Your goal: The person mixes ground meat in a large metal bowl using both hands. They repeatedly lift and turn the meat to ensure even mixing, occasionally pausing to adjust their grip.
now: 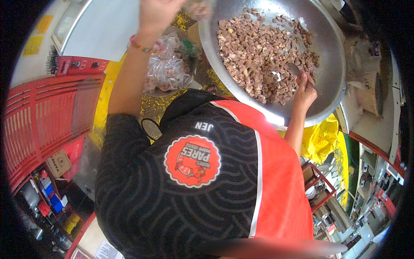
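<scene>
My right hand (304, 92) grips a metal spoon (293, 69) over the right side of a wide metal basin (330, 58). Small chopped pieces of brown, cooked-looking meat (252, 58) cover much of the basin's bottom. A small white scrap (277, 76) lies on the meat near the spoon. At the top edge, my left hand (157, 16) is blurred and its fingertips are partly cut off. Close by its fingers is a blurred clear plastic bag (198, 10) with brownish contents; whether the fingers hold it is hidden. Below that hand, a round container (194, 66) holds several filled clear bags (168, 69).
A pale flat panel (100, 29) stands at the upper left, above a red slatted structure (48, 110). A yellow plastic bag (320, 139) hangs under the basin's near rim. Counters with a container (368, 94) are on the right, and shelves (318, 187) stand lower right.
</scene>
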Demonstrator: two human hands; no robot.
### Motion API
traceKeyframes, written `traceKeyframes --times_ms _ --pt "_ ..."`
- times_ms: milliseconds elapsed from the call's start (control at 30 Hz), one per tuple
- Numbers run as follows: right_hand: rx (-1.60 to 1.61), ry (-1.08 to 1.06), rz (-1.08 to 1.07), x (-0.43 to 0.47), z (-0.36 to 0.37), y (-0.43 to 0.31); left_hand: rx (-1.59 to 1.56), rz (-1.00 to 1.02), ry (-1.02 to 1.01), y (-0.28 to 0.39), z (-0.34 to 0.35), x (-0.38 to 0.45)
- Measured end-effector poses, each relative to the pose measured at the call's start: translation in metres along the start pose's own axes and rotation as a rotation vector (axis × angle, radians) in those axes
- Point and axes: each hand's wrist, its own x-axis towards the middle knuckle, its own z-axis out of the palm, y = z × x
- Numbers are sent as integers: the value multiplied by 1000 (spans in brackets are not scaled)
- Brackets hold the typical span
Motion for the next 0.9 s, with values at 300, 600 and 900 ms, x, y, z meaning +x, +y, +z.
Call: traceKeyframes --times_ms 300,600,900 --pt "-9 -110 129 1 -4 -13 625 -129 94 -74 -114 -75" --pt "64 -112 159 3 1 -2 1104 -630 -354 -226 -157 -192" --pt "-318 -55 111 1 -9 1 845 192 162 -136 -40 10"
